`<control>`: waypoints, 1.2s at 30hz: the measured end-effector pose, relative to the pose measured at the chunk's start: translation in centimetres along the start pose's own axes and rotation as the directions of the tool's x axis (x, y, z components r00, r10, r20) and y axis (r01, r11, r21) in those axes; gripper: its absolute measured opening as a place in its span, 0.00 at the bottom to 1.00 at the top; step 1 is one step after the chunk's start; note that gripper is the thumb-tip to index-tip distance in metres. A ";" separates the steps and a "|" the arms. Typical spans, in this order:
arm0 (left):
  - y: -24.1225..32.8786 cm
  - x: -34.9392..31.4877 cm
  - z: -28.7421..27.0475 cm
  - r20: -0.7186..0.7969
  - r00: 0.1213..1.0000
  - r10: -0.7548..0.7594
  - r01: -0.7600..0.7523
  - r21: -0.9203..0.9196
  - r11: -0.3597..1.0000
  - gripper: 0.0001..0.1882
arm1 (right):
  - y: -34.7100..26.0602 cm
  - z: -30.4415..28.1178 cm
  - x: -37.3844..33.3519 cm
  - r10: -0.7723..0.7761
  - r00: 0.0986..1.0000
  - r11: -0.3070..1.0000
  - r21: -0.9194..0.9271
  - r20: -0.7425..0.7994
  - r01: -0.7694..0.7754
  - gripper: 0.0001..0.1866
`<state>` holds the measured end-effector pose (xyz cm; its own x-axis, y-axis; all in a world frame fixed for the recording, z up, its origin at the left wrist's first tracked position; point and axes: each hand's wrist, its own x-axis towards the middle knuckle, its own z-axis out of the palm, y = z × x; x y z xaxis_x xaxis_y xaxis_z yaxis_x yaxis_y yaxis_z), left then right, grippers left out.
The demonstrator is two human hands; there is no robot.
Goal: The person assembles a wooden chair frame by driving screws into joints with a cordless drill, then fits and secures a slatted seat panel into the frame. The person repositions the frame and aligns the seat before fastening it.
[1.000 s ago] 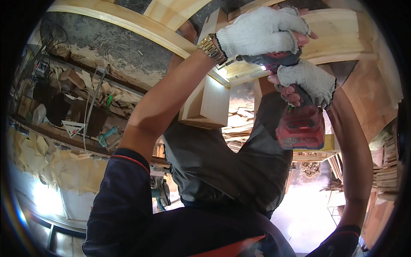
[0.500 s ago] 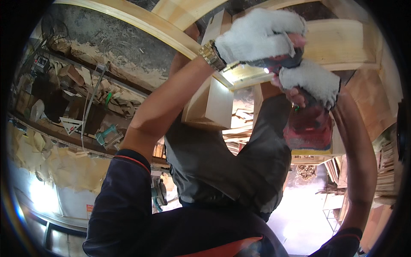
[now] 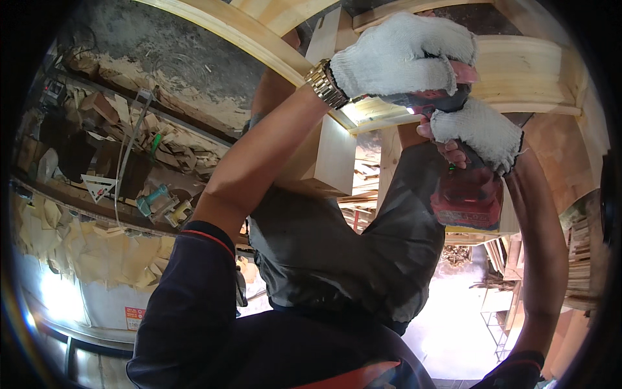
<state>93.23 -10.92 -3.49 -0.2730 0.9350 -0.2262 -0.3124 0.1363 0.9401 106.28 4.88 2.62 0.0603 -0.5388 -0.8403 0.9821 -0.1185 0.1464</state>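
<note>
A red and black cordless drill lies across the wooden frame with its nose toward the left and its small lamp lit. Its grip is in my right hand, fingers curled round it, in a white half-finger glove. Over the top of the drill's body is my left hand, gloved likewise and closed on it, a gold watch on the wrist. Light falls on the edge of the pale wooden frame just ahead of the drill. Whether the bit touches a screw or the wood is hidden behind my left wrist.
A squared wooden post stands by my thighs. Long frame rails cross above. On the left, a shelf holds wood offcuts, a white triangle square and a teal tool. Stacked wood strips are at right.
Both hands and the drill have shifted slightly right in the picture. The shelf at left has moved a little left. My grip on the drill is unchanged.
</note>
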 end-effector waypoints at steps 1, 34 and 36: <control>-0.1 -0.2 0.1 0.007 1.000 -0.008 0.008 -0.026 1.000 0.19 | 0.1 0.1 0.1 0.028 1.000 0.999 -0.033 -0.007 -0.028 0.13; -0.2 -1.8 -0.9 0.050 0.997 -0.063 0.056 0.133 0.990 0.14 | 0.9 2.3 1.2 -0.049 0.980 0.980 0.198 0.191 0.011 0.18; -0.9 -1.9 -0.8 0.088 0.995 -0.050 0.038 0.133 0.990 0.14 | 0.9 2.5 1.2 -0.078 0.978 0.971 0.237 0.195 0.030 0.17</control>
<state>93.33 -13.11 -4.06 -0.1756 0.9523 -0.2496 -0.1985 0.2140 0.9565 106.80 1.98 3.03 -0.0520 -0.6803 -0.7311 0.9133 -0.3286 0.2408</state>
